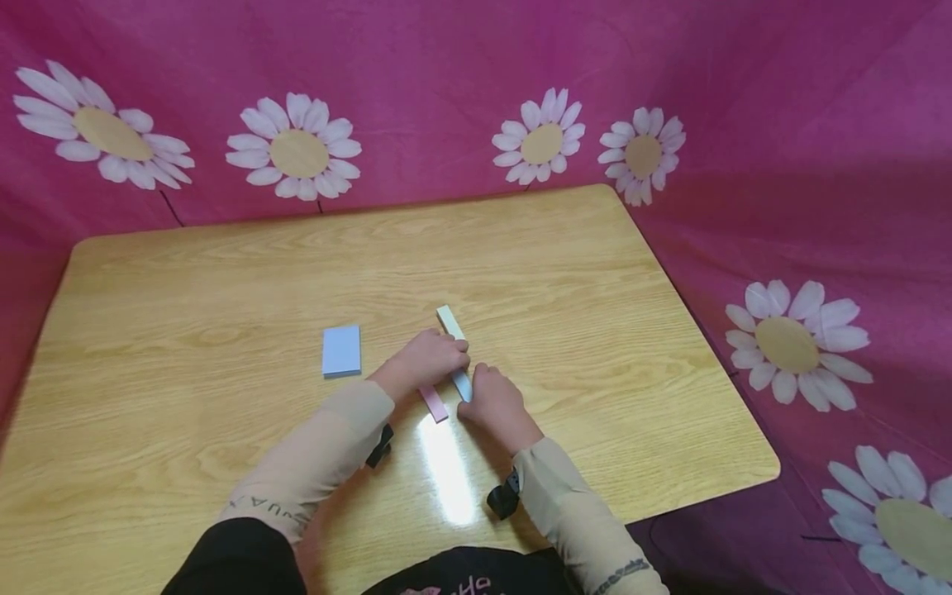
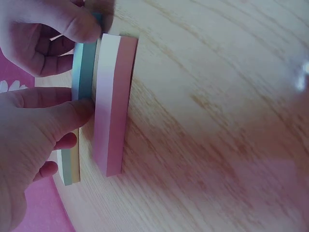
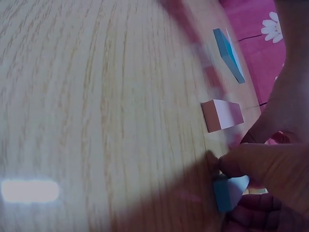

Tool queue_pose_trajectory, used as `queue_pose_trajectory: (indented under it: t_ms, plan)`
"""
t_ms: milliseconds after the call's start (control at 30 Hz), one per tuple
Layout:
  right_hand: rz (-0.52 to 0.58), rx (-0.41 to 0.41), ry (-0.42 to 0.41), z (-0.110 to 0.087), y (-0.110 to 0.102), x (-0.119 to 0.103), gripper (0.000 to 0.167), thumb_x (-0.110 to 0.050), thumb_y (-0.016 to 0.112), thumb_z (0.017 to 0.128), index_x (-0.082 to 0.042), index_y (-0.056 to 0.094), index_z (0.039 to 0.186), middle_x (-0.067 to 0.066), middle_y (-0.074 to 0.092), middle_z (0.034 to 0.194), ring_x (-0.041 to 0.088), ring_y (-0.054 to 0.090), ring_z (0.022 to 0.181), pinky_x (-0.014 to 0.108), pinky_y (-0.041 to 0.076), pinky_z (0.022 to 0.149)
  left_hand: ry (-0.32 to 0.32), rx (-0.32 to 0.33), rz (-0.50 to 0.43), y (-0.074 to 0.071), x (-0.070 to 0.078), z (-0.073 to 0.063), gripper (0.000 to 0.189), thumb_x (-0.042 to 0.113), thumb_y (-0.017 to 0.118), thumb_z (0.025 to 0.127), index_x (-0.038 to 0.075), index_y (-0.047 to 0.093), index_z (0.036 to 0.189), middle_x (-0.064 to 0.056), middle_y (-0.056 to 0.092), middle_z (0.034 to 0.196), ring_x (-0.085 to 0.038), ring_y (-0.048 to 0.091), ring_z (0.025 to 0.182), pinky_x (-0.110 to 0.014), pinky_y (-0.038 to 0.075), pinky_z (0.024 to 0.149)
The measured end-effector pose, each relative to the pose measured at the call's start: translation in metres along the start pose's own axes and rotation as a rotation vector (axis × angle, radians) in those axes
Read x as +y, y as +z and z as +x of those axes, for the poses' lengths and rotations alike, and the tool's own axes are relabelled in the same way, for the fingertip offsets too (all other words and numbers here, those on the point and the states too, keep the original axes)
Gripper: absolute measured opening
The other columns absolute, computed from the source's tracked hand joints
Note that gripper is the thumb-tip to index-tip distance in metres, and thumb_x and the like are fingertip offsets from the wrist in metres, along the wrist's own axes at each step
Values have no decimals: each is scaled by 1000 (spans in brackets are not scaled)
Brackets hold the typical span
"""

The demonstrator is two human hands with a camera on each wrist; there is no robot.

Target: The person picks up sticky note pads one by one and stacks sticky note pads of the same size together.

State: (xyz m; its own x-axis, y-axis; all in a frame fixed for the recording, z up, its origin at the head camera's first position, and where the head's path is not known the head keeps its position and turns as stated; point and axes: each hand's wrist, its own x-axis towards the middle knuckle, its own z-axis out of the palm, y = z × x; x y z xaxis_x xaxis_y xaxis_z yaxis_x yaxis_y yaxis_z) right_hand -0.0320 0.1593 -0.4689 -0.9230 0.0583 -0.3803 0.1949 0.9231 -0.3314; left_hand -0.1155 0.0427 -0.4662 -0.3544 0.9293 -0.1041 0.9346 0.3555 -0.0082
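A narrow blue sticky-note pad point(image 1: 462, 385) lies between my two hands, end to end with a narrow pale yellow-green pad point(image 1: 449, 321). With thumb and forefinger my left hand point(image 1: 427, 361) pinches the blue pad near where the two meet, covering the joint. At the near end, my right hand point(image 1: 497, 402) grips the same blue pad between thumb and fingers; its end face point(image 3: 223, 194) shows in the right wrist view. A narrow pink pad point(image 2: 112, 106) lies beside them on the left, apart from the blue one and partly under my left hand in the head view.
A wider blue sticky-note pad point(image 1: 341, 350) lies on the wooden table point(image 1: 223, 330), left of my left hand. A pink cloth with white daisies point(image 1: 416, 99) hangs behind and to the right of the table. Light glares off the tabletop near my body.
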Motion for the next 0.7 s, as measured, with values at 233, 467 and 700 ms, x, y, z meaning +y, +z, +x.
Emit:
queue_pose_trajectory:
  t_ms: [233, 467, 700]
  plan:
    - [-50, 30, 18, -4, 0, -4, 29, -17, 66, 68, -1, 49, 85, 8, 45, 73, 21, 47, 60, 33, 39, 47, -7, -20, -3, 0, 0, 1, 13, 10, 57, 85, 17, 66, 89, 2, 59, 85, -14, 54, 73, -28, 42, 60]
    - [-52, 38, 11, -4, 2, -5, 27, -15, 65, 68, 0, 50, 84, 7, 45, 72, 20, 47, 59, 33, 39, 47, -11, -47, 1, -1, 0, 1, 12, 10, 56, 85, 17, 65, 89, 2, 60, 85, -12, 53, 70, -26, 41, 60]
    - [-62, 31, -13, -5, 1, -5, 29, -13, 64, 71, 2, 51, 91, 8, 45, 75, 19, 46, 62, 31, 40, 50, -15, -63, -14, -2, 0, 0, 13, 10, 55, 86, 17, 65, 91, 2, 60, 87, -12, 54, 71, -27, 41, 62]
